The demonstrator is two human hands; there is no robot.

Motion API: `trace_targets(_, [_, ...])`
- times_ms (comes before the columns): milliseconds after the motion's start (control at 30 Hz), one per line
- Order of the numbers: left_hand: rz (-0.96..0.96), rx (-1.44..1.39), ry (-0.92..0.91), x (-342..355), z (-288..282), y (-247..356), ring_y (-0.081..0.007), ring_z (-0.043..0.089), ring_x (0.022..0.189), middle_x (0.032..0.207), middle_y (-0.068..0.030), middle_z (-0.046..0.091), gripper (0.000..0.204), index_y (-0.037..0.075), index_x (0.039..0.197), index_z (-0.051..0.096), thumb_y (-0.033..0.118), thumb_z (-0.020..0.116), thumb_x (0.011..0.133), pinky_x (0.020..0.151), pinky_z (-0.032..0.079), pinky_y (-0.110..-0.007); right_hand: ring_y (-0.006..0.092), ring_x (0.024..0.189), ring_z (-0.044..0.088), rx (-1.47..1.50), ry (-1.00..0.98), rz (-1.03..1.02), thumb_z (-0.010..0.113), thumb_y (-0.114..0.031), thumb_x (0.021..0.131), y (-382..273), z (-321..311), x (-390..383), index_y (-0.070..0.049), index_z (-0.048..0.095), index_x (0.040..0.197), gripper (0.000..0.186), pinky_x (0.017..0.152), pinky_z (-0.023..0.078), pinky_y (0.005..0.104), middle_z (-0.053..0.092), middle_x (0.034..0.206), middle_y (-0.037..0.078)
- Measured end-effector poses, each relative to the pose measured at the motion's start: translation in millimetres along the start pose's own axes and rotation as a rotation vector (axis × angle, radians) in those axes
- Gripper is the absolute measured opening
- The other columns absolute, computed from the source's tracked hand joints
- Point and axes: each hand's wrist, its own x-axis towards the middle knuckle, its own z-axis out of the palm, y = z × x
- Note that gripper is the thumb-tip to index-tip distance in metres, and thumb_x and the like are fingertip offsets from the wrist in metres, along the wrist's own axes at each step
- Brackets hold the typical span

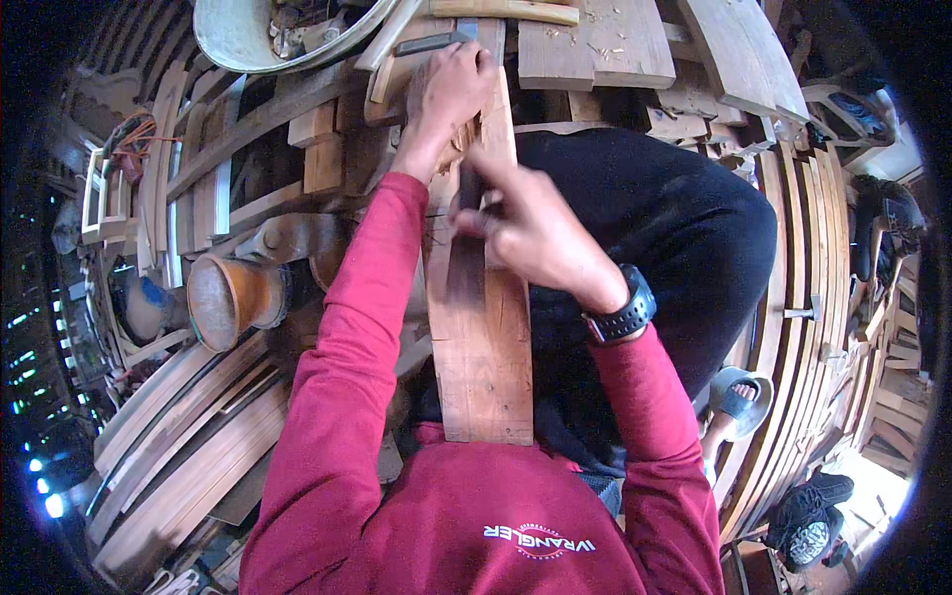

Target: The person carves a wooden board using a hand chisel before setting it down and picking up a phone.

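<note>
A long wooden plank (483, 377) runs away from my chest, its near end against my shirt. Toward its far part, my left hand (458, 89) is closed, thumb and fingers together; whatever it grips is hidden. Curled wood shavings (460, 139) lie on the plank just below the left wrist. My right hand (531, 223), with a black watch (627, 302) on the wrist, is closed round a dark, long tool (466, 248) above the plank. Motion smears that tool, so its kind is unclear. A dark grey flat bar (432, 43) lies beside the left knuckles.
A pale basin (233, 40) holding scraps stands at the far left. Wide boards (595, 45) with shavings lie at the far right. An orange-brown bucket-like vessel (223, 297) sits to the left. Stacked planks (808, 248) line the right, near a sandalled foot (739, 397).
</note>
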Motion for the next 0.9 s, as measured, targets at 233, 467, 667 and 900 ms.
trace_targets(233, [-0.020,0.005,-0.010,1.4,-2.7,0.2,-0.0483,0.063,0.104,0.104,-0.0276,0.069,0.035,-0.002,0.103,0.067,0.030,0.053,0.101,0.094,0.049,-0.054,0.0250,0.090,0.070,0.051,0.127,-0.023,0.071,0.007,0.086,1.4,4.2,2.1,0.003,0.053,0.106,0.028,0.081,0.055,0.0382,0.068,0.097,0.020])
trace_targets(467, [0.002,-0.058,0.012,0.7,-4.5,10.3,-0.0492,0.065,0.096,0.098,-0.0289,0.069,0.033,-0.004,0.097,0.067,0.026,0.055,0.099,0.089,0.051,-0.054,0.0229,0.091,0.071,0.004,0.136,-0.037,0.070,0.005,0.088,2.7,6.4,-0.1,0.002,0.053,0.107,0.026,0.080,0.057,0.0389,0.067,0.094,0.019])
trace_targets(667, [0.011,-0.072,0.031,-0.2,-0.5,-2.4,-0.0497,0.064,0.100,0.101,-0.0282,0.069,0.032,-0.003,0.098,0.065,0.027,0.054,0.101,0.090,0.049,-0.055,0.0276,0.094,0.074,-0.105,-0.042,-0.107,0.070,0.006,0.085,6.9,15.3,-0.6,0.001,0.054,0.103,0.025,0.081,0.056,0.0411,0.069,0.091,0.019])
trace_targets(900, [0.017,-0.061,-0.010,-0.6,-3.0,1.2,-0.0489,0.062,0.103,0.103,-0.0280,0.069,0.033,-0.002,0.100,0.065,0.028,0.052,0.102,0.095,0.046,-0.054,0.0255,0.090,0.071,-0.042,0.021,-0.023,0.070,0.003,0.088,7.6,5.1,0.8,0.002,0.055,0.109,0.027,0.079,0.054,0.0416,0.068,0.097,0.018])
